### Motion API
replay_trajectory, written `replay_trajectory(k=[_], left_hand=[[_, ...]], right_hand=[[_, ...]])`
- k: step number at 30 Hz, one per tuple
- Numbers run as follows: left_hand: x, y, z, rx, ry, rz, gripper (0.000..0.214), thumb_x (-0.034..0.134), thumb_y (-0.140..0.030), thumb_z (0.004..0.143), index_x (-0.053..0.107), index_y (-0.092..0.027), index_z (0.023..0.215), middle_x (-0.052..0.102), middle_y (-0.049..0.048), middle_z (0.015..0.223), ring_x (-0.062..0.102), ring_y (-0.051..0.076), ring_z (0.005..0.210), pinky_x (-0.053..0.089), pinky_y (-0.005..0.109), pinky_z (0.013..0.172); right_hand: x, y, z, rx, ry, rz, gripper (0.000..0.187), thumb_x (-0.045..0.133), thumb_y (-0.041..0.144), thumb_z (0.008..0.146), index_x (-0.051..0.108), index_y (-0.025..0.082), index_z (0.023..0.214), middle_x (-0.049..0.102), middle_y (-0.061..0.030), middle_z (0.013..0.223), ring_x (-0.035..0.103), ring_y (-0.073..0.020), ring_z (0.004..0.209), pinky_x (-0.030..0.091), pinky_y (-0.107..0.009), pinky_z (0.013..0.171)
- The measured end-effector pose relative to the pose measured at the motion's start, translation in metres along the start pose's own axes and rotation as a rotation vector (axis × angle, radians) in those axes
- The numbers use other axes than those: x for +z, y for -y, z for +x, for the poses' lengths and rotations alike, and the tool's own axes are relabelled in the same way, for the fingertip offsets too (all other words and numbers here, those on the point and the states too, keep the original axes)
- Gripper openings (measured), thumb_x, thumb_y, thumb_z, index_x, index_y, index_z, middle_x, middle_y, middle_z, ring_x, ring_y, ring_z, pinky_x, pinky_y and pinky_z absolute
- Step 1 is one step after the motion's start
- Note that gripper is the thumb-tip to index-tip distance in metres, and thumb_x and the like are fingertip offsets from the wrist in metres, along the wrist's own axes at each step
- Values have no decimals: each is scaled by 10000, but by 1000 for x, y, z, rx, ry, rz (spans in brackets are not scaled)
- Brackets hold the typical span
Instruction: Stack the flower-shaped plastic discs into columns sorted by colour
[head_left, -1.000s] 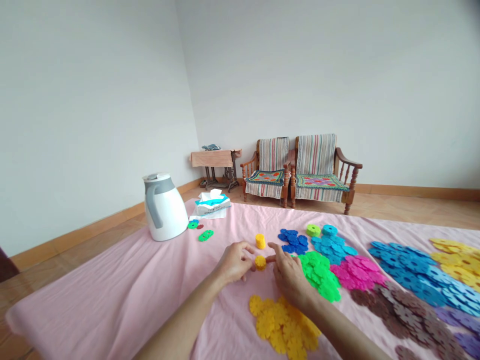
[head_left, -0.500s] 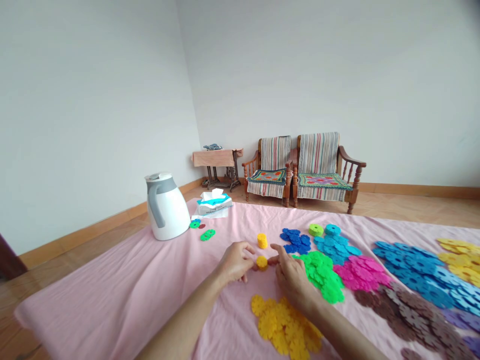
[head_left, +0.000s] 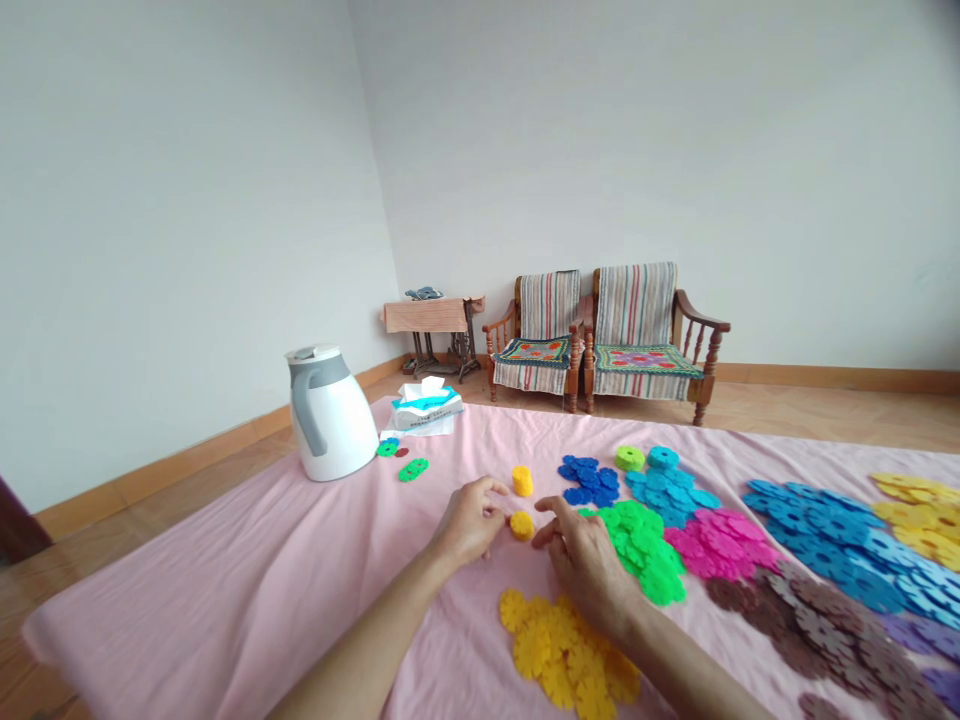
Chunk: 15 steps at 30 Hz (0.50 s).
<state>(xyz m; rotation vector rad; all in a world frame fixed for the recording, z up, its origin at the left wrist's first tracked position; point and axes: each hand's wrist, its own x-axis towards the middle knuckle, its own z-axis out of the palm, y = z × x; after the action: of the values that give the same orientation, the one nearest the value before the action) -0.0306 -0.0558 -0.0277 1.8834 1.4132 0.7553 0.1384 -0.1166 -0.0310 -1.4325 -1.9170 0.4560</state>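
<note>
A short stack of yellow snowflake discs [head_left: 522,525] stands on the pink cloth between my hands. Just behind it is a taller yellow stack [head_left: 523,481]. My left hand [head_left: 468,522] is close to the short stack's left side, fingers bent and apart, with nothing visible in them. On the other side, my right hand [head_left: 583,556] has its index finger stretched out toward the stack, and I see no disc in it. Whether a fingertip touches the stack is hard to tell. A loose pile of yellow discs [head_left: 559,650] lies nearer to me, partly under my right forearm.
Right of my hands lie bright green [head_left: 641,550], dark blue [head_left: 589,480], pink [head_left: 720,543] and brown discs [head_left: 825,625]. A white jug [head_left: 337,425] and a tissue pack [head_left: 426,408] stand at the left on the pink cloth [head_left: 247,570]. Beyond are two wooden chairs [head_left: 637,370].
My right hand has drawn back slightly from the short yellow stack, and its fingers have shifted. The left hand stays almost in place beside the stack. The view has moved a little.
</note>
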Motion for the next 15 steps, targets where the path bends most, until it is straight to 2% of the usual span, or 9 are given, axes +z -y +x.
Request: replay_trajectory(k=[5,11,15], left_hand=[[0,1,-2,45,3,12,261,460,-129,766,551,-188,1004,645,-20,645,473,82,290,299,156,265],[1,2,-1,56,25,8,268,469,-162,791,547,-198,1045,678,1,752,484,72,312,308,153,281],[0,6,2,93,-26,46,271,469,-154,781,559,-205,1031,683,14,849,546,87,402,341,163,325]], right_hand=[[1,1,-1,-38,1,5,422,313,45,770,494,172,1129,714,-40,886,596,-153,857,334,-298,829],[4,-1,-1,-49,-22,24,413,314,46,770,505,183,1109,709,-29,845,593,-155,840,350,-287,804],[3,-1,-1,2,-46,32,376,309,58,772,516,177,1062,696,-21,799,589,-160,808,360,-291,789]])
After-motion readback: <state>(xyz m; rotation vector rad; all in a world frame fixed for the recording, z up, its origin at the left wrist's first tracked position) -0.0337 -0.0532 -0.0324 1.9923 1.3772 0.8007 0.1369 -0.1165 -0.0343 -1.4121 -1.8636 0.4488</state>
